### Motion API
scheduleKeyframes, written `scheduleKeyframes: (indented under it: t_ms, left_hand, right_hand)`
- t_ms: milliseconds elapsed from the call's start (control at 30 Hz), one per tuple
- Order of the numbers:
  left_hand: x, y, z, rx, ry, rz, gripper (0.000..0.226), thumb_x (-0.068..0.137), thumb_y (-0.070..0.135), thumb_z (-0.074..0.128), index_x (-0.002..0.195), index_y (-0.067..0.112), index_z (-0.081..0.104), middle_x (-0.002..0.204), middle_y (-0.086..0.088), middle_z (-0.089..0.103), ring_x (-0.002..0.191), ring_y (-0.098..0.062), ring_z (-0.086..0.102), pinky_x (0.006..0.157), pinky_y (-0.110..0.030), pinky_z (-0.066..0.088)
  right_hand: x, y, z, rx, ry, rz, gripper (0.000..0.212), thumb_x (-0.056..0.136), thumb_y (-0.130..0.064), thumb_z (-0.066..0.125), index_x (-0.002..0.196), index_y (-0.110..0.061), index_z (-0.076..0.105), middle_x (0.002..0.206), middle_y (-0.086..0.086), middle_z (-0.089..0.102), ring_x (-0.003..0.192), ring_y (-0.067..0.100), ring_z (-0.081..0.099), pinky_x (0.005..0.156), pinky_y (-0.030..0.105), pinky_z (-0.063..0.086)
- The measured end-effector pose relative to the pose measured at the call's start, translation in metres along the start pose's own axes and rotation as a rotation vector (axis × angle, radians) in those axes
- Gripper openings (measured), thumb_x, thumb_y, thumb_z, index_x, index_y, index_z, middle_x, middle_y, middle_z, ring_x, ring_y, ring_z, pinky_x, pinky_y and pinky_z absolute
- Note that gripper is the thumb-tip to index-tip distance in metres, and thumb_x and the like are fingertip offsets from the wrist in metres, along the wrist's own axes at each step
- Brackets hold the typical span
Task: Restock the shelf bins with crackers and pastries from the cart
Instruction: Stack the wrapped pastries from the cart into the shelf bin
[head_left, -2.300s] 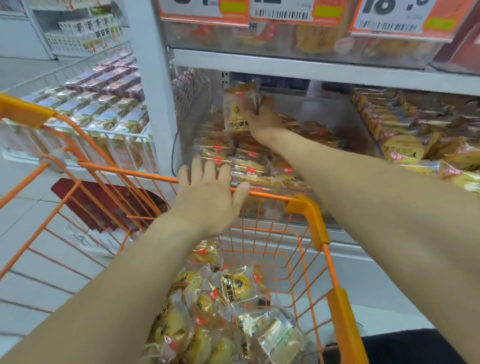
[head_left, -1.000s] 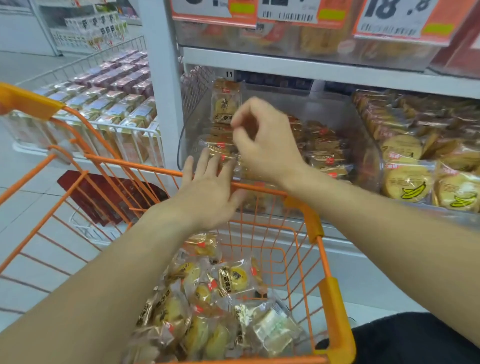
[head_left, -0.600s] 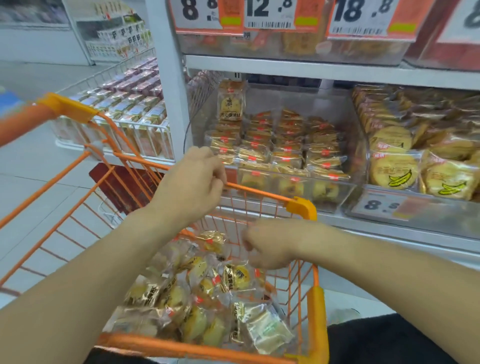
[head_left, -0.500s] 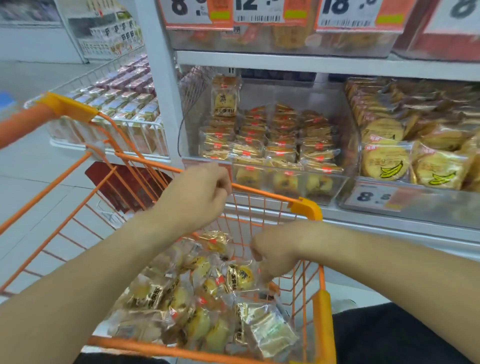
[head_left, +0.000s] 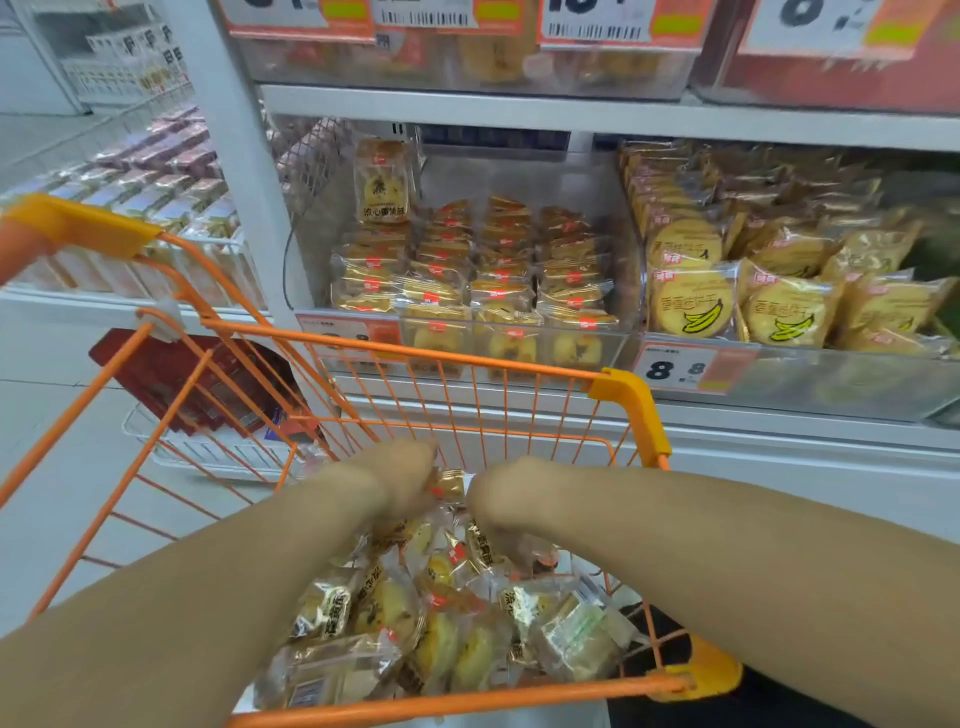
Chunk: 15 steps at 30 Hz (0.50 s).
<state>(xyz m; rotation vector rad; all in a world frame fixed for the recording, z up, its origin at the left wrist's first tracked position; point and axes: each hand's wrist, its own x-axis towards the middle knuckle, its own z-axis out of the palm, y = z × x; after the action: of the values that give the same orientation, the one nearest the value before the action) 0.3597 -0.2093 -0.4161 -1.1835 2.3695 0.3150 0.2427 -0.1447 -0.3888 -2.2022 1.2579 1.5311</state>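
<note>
The orange wire cart (head_left: 621, 387) in front of me holds a heap of clear-wrapped yellow pastries (head_left: 447, 618). Both my hands are down inside it. My left hand (head_left: 400, 475) is curled, with its fingertips on a small pastry packet (head_left: 449, 484) at the top of the heap. My right hand (head_left: 501, 501) points down into the heap and its fingers are hidden among the wrappers. Beyond the cart, the clear shelf bin (head_left: 613, 343) holds neat rows of the same pastries (head_left: 498, 270). One packet (head_left: 383, 183) stands upright at the bin's back left.
A second bin to the right holds round banana crackers (head_left: 691, 304), with a price tag (head_left: 675, 369) on its front. Another shelf (head_left: 571, 106) hangs close above the bins. A white upright (head_left: 239, 156) and a low wire display of boxes (head_left: 156, 171) are on the left.
My right hand left a packet upright at the back of the bin and came down into the cart. My left hand let go of the cart's rim and dropped into the heap too.
</note>
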Motion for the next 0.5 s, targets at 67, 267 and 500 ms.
scheduleKeyframes:
  t_ms: [67, 267, 500]
  left_hand:
    - [0.002, 0.003, -0.003, -0.045, -0.021, 0.029, 0.045, 0.093, 0.038, 0.061, 0.129, 0.013, 0.051, 0.128, -0.007, 0.059, 0.116, -0.028, 0.057, 0.095, -0.038, 0.048]
    - [0.012, 0.008, -0.005, -0.035, 0.002, 0.050, 0.036, 0.093, 0.037, 0.061, 0.123, 0.018, 0.057, 0.121, -0.004, 0.062, 0.110, -0.025, 0.059, 0.084, -0.033, 0.046]
    - [-0.007, 0.015, -0.035, -0.051, -0.088, -0.003, 0.041, 0.097, 0.032, 0.060, 0.134, 0.017, 0.052, 0.129, -0.005, 0.059, 0.115, -0.026, 0.057, 0.086, -0.032, 0.044]
  right_hand:
    - [0.010, 0.000, 0.010, 0.050, 0.040, -0.014, 0.054, 0.092, -0.045, 0.069, 0.138, -0.021, 0.058, 0.131, -0.001, 0.052, 0.121, 0.022, 0.056, 0.090, 0.039, 0.056]
    - [0.012, 0.003, 0.022, 0.206, 0.040, 0.026, 0.055, 0.093, -0.045, 0.063, 0.141, -0.018, 0.054, 0.145, 0.004, 0.042, 0.100, 0.022, 0.047, 0.076, 0.035, 0.048]
    - [-0.016, 0.013, -0.003, 0.359, -0.051, 0.148, 0.012, 0.084, -0.024, 0.065, 0.094, -0.017, 0.065, 0.087, 0.002, 0.055, 0.080, 0.025, 0.056, 0.076, 0.037, 0.051]
